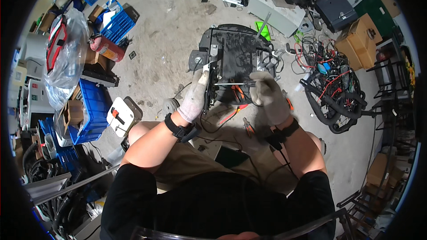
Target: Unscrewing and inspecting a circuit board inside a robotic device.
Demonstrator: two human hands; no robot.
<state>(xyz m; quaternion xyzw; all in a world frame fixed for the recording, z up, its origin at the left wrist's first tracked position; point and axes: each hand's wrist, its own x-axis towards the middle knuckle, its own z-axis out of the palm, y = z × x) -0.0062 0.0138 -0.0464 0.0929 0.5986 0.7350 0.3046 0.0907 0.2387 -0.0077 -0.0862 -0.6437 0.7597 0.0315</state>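
Note:
My left hand, in a pale work glove, is closed round a long, narrow black part with small metal fittings along its side. This part stands at the left of a dusty black surface. My right hand, gloved too, grips a screwdriver by its dark handle. The thin shaft points left and its tip meets or nearly meets the part's side; exact contact cannot be made out. Below the work lie pliers with orange handles and a red-and-yellow-handled tool.
Tangled cables and black hoses heap up on the right beside a cardboard box. A pale metal case stands at the back. Left are blue crates, a red cylinder and a white stool seat.

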